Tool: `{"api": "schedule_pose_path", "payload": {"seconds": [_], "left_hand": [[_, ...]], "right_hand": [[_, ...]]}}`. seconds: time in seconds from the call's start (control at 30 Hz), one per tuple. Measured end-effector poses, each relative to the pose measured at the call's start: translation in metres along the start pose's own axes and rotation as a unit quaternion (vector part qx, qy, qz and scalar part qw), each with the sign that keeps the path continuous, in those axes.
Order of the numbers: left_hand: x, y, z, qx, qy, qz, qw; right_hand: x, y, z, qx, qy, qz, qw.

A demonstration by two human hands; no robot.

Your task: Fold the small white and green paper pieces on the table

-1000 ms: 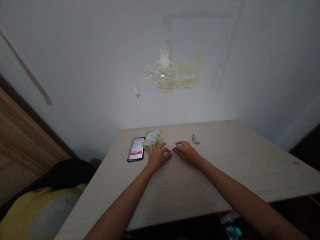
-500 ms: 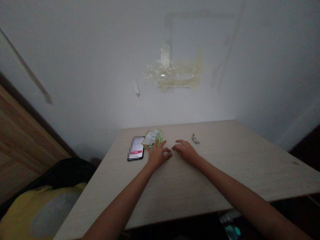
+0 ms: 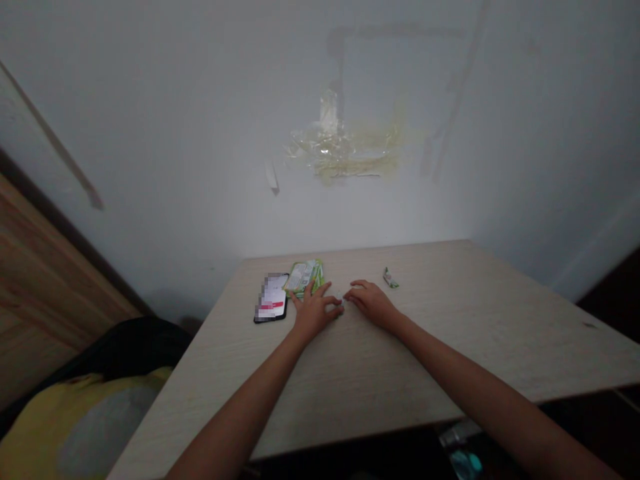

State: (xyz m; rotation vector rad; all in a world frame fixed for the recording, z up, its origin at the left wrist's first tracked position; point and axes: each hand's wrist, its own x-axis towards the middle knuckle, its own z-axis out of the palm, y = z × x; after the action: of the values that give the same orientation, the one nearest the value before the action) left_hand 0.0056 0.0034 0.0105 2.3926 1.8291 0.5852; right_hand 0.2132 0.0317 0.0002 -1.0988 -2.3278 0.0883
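My left hand [image 3: 314, 312] rests over the table with thumb and index finger brought together at a tiny pale item [image 3: 341, 297], too small to name. Its other fingers are spread towards a green and white packet [image 3: 303, 275], touching or just over its near edge. Facing it from the right, my right hand [image 3: 371, 302] has its fingertips pinched by the same pale spot; what they hold cannot be made out. A phone [image 3: 273, 300] with a lit screen lies left of my left hand. Beyond my right hand lies a small crumpled green and white wrapper [image 3: 391, 278].
The pale wooden table [image 3: 440, 367] meets a white wall [image 3: 200, 133] with peeling tape [image 3: 327, 143]. At lower left sits a yellow and grey cloth item [image 3: 95, 420] near a wooden panel [image 3: 45, 273]. Below the table's front edge is a bottle-like object with turquoise [image 3: 465, 463].
Both hands stay almost in place, with only slight finger movement at the pale item. The packet, phone and wrapper have not moved on the table.
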Motion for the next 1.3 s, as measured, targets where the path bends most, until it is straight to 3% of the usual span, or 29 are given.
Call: {"api": "schedule_pose_path", "payload": {"seconds": [0.87, 1.13, 1.3], "left_hand": [[0.004, -0.003, -0.002, -0.017, -0.032, 0.001, 0.999], [0.001, -0.001, 0.001, 0.006, -0.005, -0.001, 1.0], [-0.001, 0.002, 0.003, 0.023, 0.028, -0.003, 0.999]], "right_hand": [[0.011, 0.006, 0.012, -0.059, -0.049, -0.006, 0.997], [0.011, 0.004, 0.013, -0.025, -0.046, 0.011, 0.999], [0.007, 0.005, 0.01, 0.01, -0.009, 0.002, 1.0]]}}
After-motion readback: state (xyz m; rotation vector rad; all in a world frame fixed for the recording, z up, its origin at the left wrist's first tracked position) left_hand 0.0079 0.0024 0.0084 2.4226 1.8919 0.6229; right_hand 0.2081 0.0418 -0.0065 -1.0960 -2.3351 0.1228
